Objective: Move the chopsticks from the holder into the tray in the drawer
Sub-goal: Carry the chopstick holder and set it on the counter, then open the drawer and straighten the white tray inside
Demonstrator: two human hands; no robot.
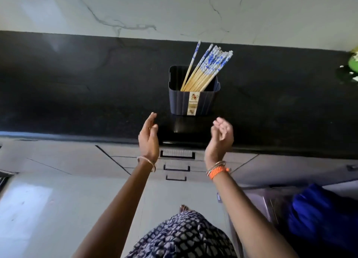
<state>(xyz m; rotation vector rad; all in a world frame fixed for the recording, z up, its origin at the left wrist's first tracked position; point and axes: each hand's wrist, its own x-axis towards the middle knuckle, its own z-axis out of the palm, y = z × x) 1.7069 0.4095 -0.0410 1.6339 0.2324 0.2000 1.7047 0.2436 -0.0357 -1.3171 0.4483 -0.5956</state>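
The chopsticks (pixel 205 69) stand as a bundle in the holder (pixel 193 100). Their plain wooden ends are down inside it, and their tops, white with a blue pattern, lean up and to the right past its rim. One stick stands a little apart, left of the bundle and more upright. The holder is a dark, ribbed, nearly square cup. On its front wall there is a narrow label (pixel 193 103) with a small red and brown picture at the top and some print below, but the writing is too small and blurred to read.

The holder stands on a black counter (pixel 77 95), near the front edge. Behind the holder rises a wall (pixel 155 7) of pale marble with grey veins.

In front of the holder, both hands are raised over the counter edge and hold nothing. The left hand (pixel 149 137) is open, fingers straight and close together, palm turned inward; it is below and left of the holder, not touching it. The right hand (pixel 220 139) is below and right of the holder, its fingers loosely curled, also empty and apart from it. Each wrist carries thin bangles, and the right wrist has also an orange thread (pixel 219 171).

Below the counter edge, under the holder, are three drawers (pixel 177 162) with dark handles, all closed.
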